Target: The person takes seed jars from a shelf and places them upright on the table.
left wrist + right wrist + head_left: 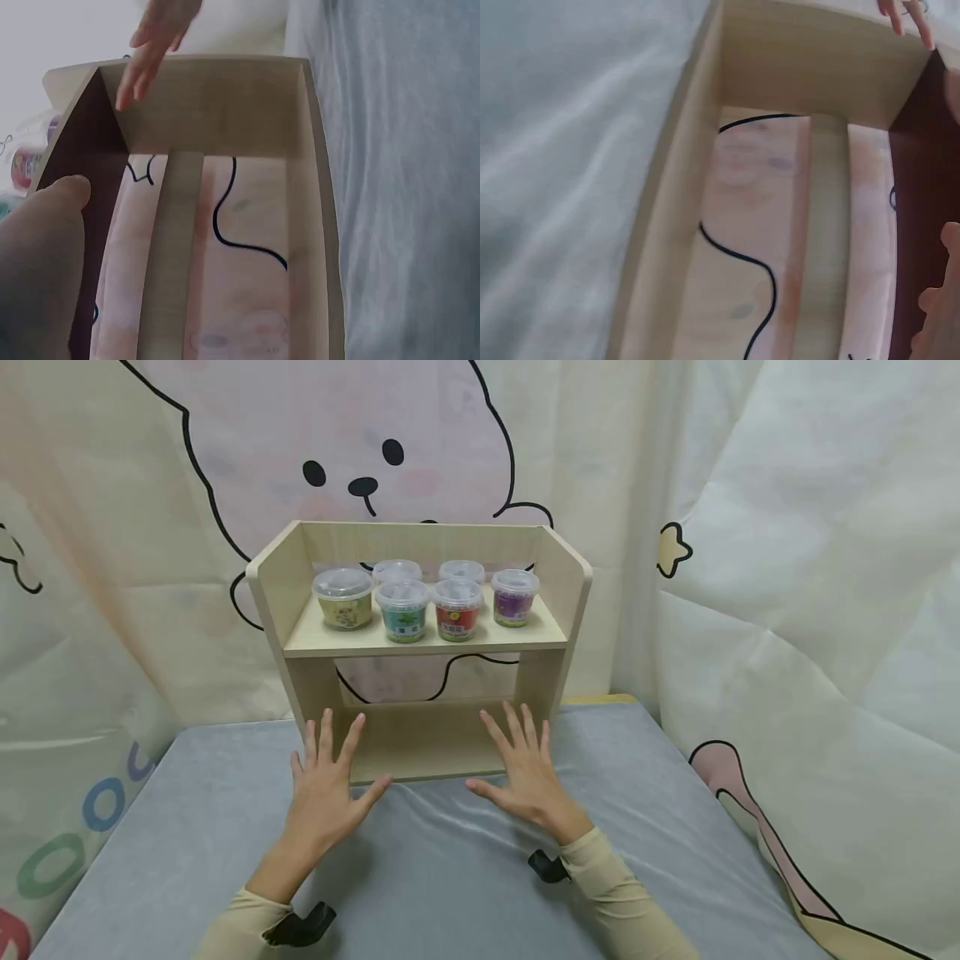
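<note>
Both hands hover in front of a pale wooden two-tier shelf [424, 652]. My left hand [322, 793], fingers spread, is near the shelf's lower left; my right hand [528, 777], likewise spread, is near its lower right. Neither holds anything. On the upper board sit several lidded clear cups: a yellow one [345, 610] at the left, a teal one [403, 620], a red one [457, 620] and a purple one [513, 607] at the right. Behind them, two more lids [462, 571] show, their cups mostly hidden. Through the left wrist view, the lower compartment [217, 105] holds nothing.
A blue-grey cloth [450, 877] covers the table under the shelf. Pale curtains with cartoon drawings [810, 568] hang behind and at both sides. Black straps with mounts [300, 927] are on both wrists.
</note>
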`<state>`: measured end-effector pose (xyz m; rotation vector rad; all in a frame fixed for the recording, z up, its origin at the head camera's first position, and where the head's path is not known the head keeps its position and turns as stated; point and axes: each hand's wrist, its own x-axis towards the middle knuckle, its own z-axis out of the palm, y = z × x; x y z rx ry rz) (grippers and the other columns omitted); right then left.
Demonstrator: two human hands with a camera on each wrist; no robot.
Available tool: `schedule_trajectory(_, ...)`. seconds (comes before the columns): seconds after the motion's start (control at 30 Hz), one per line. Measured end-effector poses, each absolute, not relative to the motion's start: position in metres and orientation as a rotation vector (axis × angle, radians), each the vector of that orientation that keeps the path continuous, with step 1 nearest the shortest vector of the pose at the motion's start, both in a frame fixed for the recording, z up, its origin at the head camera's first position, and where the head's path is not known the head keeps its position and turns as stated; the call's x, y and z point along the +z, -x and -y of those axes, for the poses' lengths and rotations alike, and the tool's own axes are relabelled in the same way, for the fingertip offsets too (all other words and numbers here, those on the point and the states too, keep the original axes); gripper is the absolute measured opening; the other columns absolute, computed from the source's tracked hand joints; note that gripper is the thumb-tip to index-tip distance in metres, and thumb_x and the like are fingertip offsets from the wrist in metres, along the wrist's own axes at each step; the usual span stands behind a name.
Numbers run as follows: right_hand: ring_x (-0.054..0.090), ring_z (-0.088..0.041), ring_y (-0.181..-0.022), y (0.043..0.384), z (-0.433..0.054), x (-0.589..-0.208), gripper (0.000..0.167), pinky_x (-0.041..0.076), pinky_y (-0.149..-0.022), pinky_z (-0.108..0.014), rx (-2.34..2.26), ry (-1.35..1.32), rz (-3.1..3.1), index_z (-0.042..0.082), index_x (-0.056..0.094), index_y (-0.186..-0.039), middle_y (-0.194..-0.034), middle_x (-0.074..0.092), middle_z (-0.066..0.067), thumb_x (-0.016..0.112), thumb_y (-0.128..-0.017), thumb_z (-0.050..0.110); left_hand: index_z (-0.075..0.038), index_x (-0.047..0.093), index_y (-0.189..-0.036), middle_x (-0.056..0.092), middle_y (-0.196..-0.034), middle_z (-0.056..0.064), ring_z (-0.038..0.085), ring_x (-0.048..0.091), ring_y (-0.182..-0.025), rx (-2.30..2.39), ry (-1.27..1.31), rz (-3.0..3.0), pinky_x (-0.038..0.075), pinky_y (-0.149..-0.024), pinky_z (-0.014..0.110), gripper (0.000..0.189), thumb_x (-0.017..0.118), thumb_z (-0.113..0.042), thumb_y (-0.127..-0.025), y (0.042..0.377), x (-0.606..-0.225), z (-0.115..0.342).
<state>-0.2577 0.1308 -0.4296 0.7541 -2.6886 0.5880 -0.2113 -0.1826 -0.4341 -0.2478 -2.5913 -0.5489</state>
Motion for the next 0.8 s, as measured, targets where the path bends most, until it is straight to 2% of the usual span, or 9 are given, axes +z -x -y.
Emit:
schedule_trajectory(0.17, -0.008, -0.041, -0.158, 0.259, -0.130, -0.417, 0.103, -0.004, -0.119, -0.075, 0.607, -0.839, 2.698, 0.036, 0.002, -0.163, -0.172, -0.004, -0.010, 0.047, -0.084, 0.084, -0.032, 0.015, -0.163, 0.005, -0.170, 0.021, 0.053, 0.012, -0.153, -0.585, 0.276, 2.440, 0.027, -0.105, 0.081, 0.101, 0.077, -0.036, -0.084, 0.210, -0.433, 0.199)
schedule_trajectory(0.37, -0.004, -0.042, -0.158, 0.260, -0.126, -0.401, 0.100, 0.005, -0.121, -0.073, 0.683, -0.903, 2.718, 0.032, 0.009, -0.164, -0.172, -0.001, -0.014, 0.067, -0.088, 0.062, -0.019, 0.029, -0.160, 0.017, -0.167, 0.025, 0.056, 0.027, -0.146, -0.694, 0.304, 2.268, 0.040, -0.097, 0.075, 0.092, 0.078, -0.016, -0.082, 0.216, -0.427, 0.220)
schedule_trajectory(0.47, -0.001, -0.042, -0.158, 0.262, -0.122, -0.394, 0.094, 0.013, -0.121, -0.072, 0.769, -0.933, 2.708, 0.029, 0.016, -0.163, -0.171, 0.003, -0.017, 0.071, -0.090, 0.051, -0.016, 0.030, -0.159, 0.020, -0.166, 0.024, 0.055, 0.030, -0.143, -0.750, 0.287, 2.216, 0.040, -0.095, 0.074, 0.087, 0.075, -0.011, -0.084, 0.221, -0.423, 0.229)
schedule_trajectory(0.63, 0.008, -0.039, -0.158, 0.265, -0.116, -0.382, 0.086, 0.029, -0.116, -0.070, 0.894, -0.984, 2.680, 0.028, 0.024, -0.161, -0.170, 0.010, -0.016, 0.073, -0.092, 0.042, -0.015, 0.027, -0.159, 0.024, -0.165, 0.023, 0.050, 0.027, -0.149, -0.885, 0.260, 2.156, 0.032, -0.107, 0.074, 0.083, 0.070, -0.007, -0.088, 0.234, -0.414, 0.239)
schedule_trajectory(0.8, 0.011, -0.033, -0.158, 0.266, -0.108, -0.371, 0.083, 0.032, -0.115, -0.068, 1.017, -1.036, 2.663, 0.033, 0.023, -0.161, -0.170, 0.011, -0.011, 0.071, -0.094, 0.039, -0.020, 0.018, -0.162, 0.024, -0.166, 0.017, 0.047, 0.031, -0.147, -1.041, 0.247, 2.139, 0.036, -0.106, 0.071, 0.085, 0.066, -0.006, -0.092, 0.248, -0.402, 0.240)
